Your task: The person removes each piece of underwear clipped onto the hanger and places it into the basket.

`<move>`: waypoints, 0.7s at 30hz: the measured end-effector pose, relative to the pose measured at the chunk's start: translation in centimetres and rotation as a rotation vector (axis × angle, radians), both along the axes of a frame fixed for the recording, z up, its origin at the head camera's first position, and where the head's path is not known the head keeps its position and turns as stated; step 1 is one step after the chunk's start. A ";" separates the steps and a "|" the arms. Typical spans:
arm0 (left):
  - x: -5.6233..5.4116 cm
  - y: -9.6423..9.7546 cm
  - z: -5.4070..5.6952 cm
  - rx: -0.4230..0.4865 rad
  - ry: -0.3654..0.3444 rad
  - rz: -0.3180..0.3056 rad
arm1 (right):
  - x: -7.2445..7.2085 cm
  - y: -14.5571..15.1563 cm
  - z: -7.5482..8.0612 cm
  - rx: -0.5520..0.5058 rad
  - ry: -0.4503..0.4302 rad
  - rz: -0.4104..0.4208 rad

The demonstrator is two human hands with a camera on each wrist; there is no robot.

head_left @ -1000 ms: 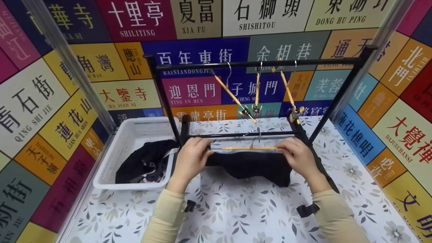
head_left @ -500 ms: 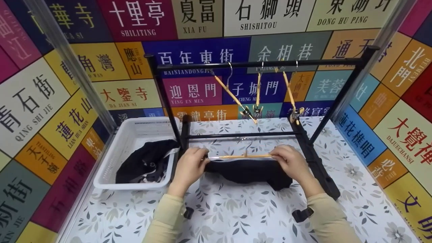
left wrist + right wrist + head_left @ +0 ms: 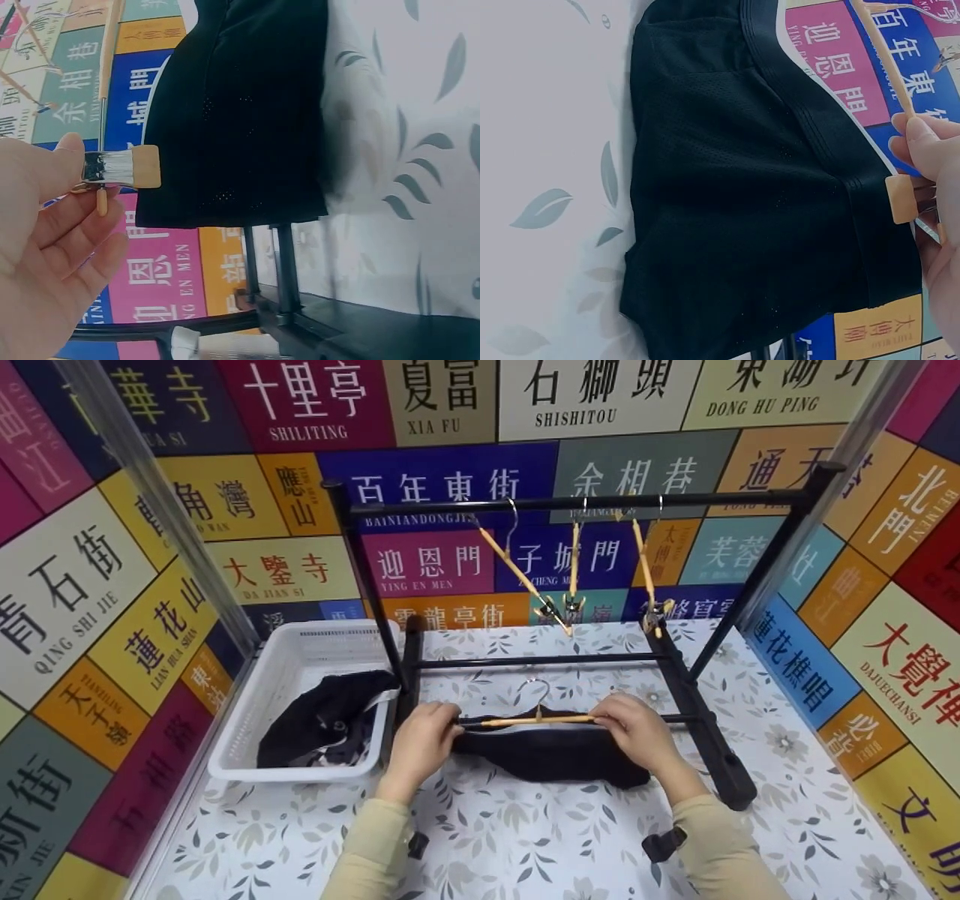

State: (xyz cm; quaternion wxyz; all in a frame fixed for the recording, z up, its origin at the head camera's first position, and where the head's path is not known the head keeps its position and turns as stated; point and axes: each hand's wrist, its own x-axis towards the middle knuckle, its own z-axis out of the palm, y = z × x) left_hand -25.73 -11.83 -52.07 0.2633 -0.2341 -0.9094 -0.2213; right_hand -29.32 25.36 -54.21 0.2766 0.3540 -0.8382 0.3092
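Note:
Black shorts (image 3: 547, 754) with a stitched waistband hang from a wooden clip hanger (image 3: 541, 720). My left hand (image 3: 424, 739) pinches the hanger's left end, where a wooden-faced clip (image 3: 146, 166) lies at the edge of the cloth in the left wrist view. At the other end, my right hand (image 3: 634, 731) holds the bar between thumb and fingers. Beside those fingers, a second clip (image 3: 901, 199) bites the waistband in the right wrist view. The hanger's metal hook points up between both hands.
A black garment rack (image 3: 540, 661) stands just beyond the hands. Three clip hangers, one of them a wooden hanger (image 3: 517, 570), dangle from its top rail (image 3: 450, 507). To the left is a white basket (image 3: 292, 774) holding dark clothing (image 3: 315, 720). Patterned walls surround the flowered tabletop (image 3: 525, 855).
Both hands have drawn the hanger and the shorts toward me, away from the rack, and slightly left. The hanger's hook now stands more clearly in front of the lower bar.

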 end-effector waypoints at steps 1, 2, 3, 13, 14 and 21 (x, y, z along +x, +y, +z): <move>0.0 0.0 -0.1 -0.002 -0.003 0.001 | 0.0 0.0 -0.1 0.005 -0.001 -0.006; 0.0 0.0 -0.2 -0.002 -0.006 0.003 | 0.0 0.0 -0.2 0.009 -0.007 -0.009; 0.0 0.0 -0.3 -0.002 -0.006 0.004 | 0.1 0.0 -0.3 0.012 -0.012 -0.013; 0.1 0.2 -0.8 -0.005 -0.015 0.026 | 0.1 -0.1 -0.8 0.014 -0.033 -0.035; 0.1 0.3 -0.9 -0.007 -0.010 0.031 | 0.1 -0.1 -0.9 0.013 -0.033 -0.039; 0.0 0.6 -0.9 -0.005 0.045 0.071 | 0.0 0.0 -1.2 0.006 -0.031 -0.046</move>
